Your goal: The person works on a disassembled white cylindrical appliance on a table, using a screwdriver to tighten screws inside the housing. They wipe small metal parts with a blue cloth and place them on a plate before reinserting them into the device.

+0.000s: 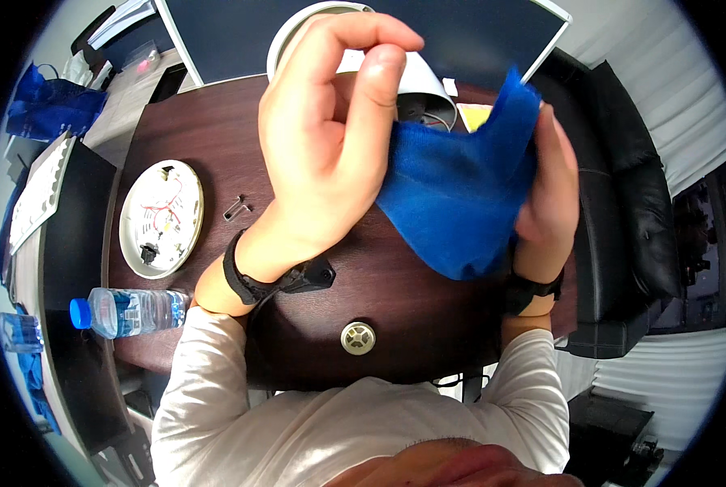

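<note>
My left hand (326, 142) is raised over the table's middle, fingers and thumb curled; what lies inside its grip is hidden. My right hand (545, 187) grips the right side of a blue cloth (452, 195), which hangs between my hands and passes behind my left thumb's base. Just beyond them is a white curved housing (424, 81) with dark innards and wires, partly hidden by hand and cloth. At left lie an oval white tray (131, 223) with wires and parts, and small metal pieces (237, 209). A small round vented disc (358, 338) is below my hands.
A water bottle (135, 312) lies on its side at the dark wooden table's (306, 325) left. A black object (314, 276) is under my left wrist. A dark panel (217, 40) stands behind, a yellow item (476, 115) near the cloth, a black sofa (622, 211) at right.
</note>
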`<state>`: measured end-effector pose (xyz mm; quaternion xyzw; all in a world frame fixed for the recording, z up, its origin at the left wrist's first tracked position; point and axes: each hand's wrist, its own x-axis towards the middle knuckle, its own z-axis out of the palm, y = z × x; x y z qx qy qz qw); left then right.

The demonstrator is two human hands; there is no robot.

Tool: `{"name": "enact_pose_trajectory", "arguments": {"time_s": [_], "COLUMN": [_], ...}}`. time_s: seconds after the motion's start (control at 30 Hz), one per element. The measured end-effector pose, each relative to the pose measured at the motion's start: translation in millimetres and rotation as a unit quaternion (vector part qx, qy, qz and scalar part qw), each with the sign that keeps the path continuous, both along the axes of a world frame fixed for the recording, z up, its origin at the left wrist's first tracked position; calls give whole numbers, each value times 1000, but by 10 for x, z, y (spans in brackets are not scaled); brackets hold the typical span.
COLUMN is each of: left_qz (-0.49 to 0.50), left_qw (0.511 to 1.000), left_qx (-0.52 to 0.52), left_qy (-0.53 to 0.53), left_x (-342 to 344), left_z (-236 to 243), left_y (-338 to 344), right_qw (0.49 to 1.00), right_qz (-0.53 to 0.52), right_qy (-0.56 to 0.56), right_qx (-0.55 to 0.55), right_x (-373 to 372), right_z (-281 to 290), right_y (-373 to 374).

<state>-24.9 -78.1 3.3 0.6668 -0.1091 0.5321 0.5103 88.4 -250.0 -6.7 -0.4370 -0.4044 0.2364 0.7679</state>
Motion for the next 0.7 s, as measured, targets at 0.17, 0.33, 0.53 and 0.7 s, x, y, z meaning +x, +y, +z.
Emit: {"name": "enact_pose_trajectory", "arguments": {"time_s": [0.17,0.33,0.53,0.7], "left_qz": [14,-4,-47,-79], "left_qw": [998,999,996,992], "left_qx": [20,14,-32,-86], "left_qy": [61,39,61,54], "left_x": [-24,26,86,87], "left_z": [-34,-68,-110,-105], "left_y": [-48,-60,-42,-20], "right_qw": [934,965,967,993], "right_qz": [-12,-66,-112,-76], "right_qy": [-331,-187,-183,-3], "right_qx": [-136,-169,-134,-86], "right_x": [-201,-322,-282,-208], "right_z": [-50,56,-1,53], "right_y": [137,103,128,118]}}
